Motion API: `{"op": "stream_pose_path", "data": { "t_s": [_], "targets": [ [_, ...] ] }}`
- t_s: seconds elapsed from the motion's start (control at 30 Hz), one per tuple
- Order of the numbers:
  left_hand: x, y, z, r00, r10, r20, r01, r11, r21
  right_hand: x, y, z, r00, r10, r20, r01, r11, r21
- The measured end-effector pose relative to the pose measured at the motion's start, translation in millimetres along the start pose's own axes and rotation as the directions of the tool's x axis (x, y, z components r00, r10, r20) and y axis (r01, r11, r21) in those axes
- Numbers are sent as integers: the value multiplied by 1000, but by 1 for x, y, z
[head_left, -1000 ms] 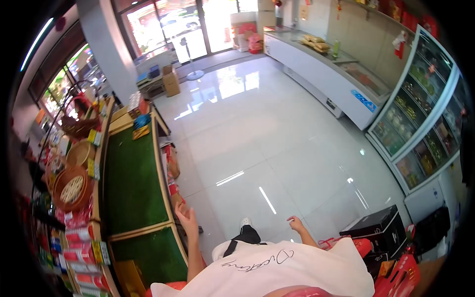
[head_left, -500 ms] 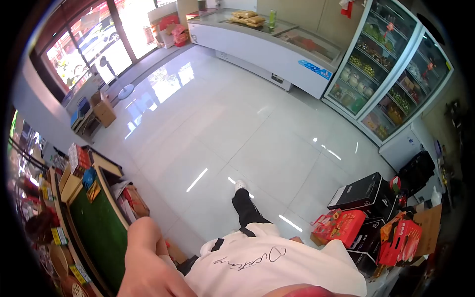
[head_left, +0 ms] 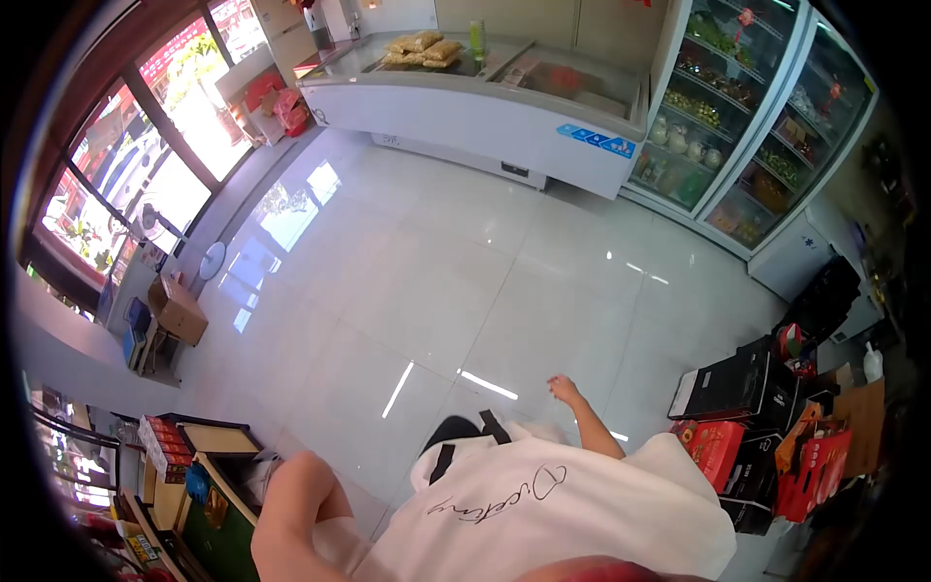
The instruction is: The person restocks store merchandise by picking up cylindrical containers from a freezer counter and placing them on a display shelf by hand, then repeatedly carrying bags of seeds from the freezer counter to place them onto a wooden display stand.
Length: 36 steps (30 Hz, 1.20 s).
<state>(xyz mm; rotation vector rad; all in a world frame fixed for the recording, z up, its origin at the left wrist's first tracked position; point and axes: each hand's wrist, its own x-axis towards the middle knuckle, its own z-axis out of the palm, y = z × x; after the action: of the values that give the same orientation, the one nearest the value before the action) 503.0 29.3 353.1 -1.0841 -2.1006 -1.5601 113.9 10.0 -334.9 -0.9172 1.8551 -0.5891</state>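
My right hand (head_left: 562,388) swings out in front of me over the tiled floor. Its fingers look loosely curled, nothing shows in them, and it touches nothing. At the lower left my bent left arm (head_left: 301,504) shows its elbow and part of the forearm; the left hand itself is out of view. Below me a white shirt (head_left: 582,495) with dark script fills the bottom. A dark trouser knee (head_left: 451,429) pokes out past its hem.
Pale glossy tiles (head_left: 417,262) spread ahead. A long white chest freezer (head_left: 446,126) bears bagged goods (head_left: 422,48). Glass-door fridges (head_left: 693,116) stand at the right, with black boxes (head_left: 727,388) and red gift boxes (head_left: 713,451) nearer. A green-topped counter (head_left: 213,538), carton (head_left: 176,310) and fan (head_left: 213,260) line the left.
My right hand has come forward into view beyond the shirt. The outstretched leg with the white shoe is no longer seen. The freezer and window have shifted left in view; the counter sits lower.
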Motion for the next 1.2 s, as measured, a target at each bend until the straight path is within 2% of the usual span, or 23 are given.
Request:
{"op": "stream_pose_path", "data": {
  "t_s": [0.07,0.17,0.23,0.27,0.3,0.33,0.37,0.43,0.5,0.57,0.63,0.67,0.7,0.73,0.8,0.87,0.9,0.93,1.03,1.07,1.13,1.2],
  "targets": [
    [-44,-16,-55,989,150,4,-145,959,-244,33,-70,-2,997,-71,15,69,992,105],
    [-98,-28,-113,945,286,-157,-322,898,-300,76,-128,0,991,-131,39,126,985,115],
    [-166,-30,-137,857,424,-293,-493,841,-224,103,-159,0,992,-116,49,111,989,96],
    [-184,-40,-152,759,486,-433,-580,807,-112,113,-162,4,995,-88,48,84,993,83],
    [-201,-52,-171,631,549,-548,-647,762,17,127,-159,6,997,9,83,-16,996,87],
    [-222,-64,-190,500,541,-676,-669,737,94,138,-157,4,987,108,118,-119,989,87],
    [-246,-74,-211,348,514,-784,-675,717,170,146,-151,0,968,216,124,-217,976,-6],
    [-284,-92,-266,378,356,-855,-566,819,91,155,-148,-17,896,425,131,-395,896,-202],
    [-310,-105,-326,655,180,-734,-276,961,-11,169,-150,-42,827,554,98,-512,814,-274],
    [-324,-130,-389,789,78,-610,-12,994,112,191,-156,-64,795,607,-13,-598,780,-182],
    [-335,-167,-460,839,-97,-535,141,989,43,227,-171,-83,781,608,-140,-618,785,-41],
    [-334,-180,-488,726,-280,-628,295,952,-84,251,-179,-90,780,591,-203,-601,799,18],
    [-324,-202,-518,496,-422,-759,567,820,-85,273,-190,-97,780,568,-262,-570,818,74],
    [-311,-223,-546,214,-476,-853,780,608,-144,297,-205,-101,794,529,-300,-518,847,121],
    [-294,-269,-591,131,-447,-885,973,227,29,334,-242,-104,839,424,-341,-369,904,216],
    [-311,-284,-631,29,-731,-681,988,124,-91,367,-277,-102,872,322,-369,-216,929,300],
    [-321,-293,-655,-22,-837,-547,990,59,-129,383,-295,-98,886,279,-370,-183,944,275],
    [-336,-308,-673,-28,-803,-595,979,97,-177,397,-304,-90,898,235,-372,-148,957,249],
    [-356,-335,-718,-105,-620,-778,994,-50,-94,427,-313,-74,946,135,-296,-111,989,97],
    [-365,-343,-734,-182,-618,-765,983,-134,-126,439,-317,-75,959,125,-256,-118,992,46],
    [-383,-364,-769,-333,-591,-735,938,-290,-191,465,-324,-85,962,203,-180,-214,976,-39],
    [-401,-392,-803,-426,-547,-720,891,-391,-230,498,-333,-108,926,342,-158,-354,933,-59]
  ]
}}
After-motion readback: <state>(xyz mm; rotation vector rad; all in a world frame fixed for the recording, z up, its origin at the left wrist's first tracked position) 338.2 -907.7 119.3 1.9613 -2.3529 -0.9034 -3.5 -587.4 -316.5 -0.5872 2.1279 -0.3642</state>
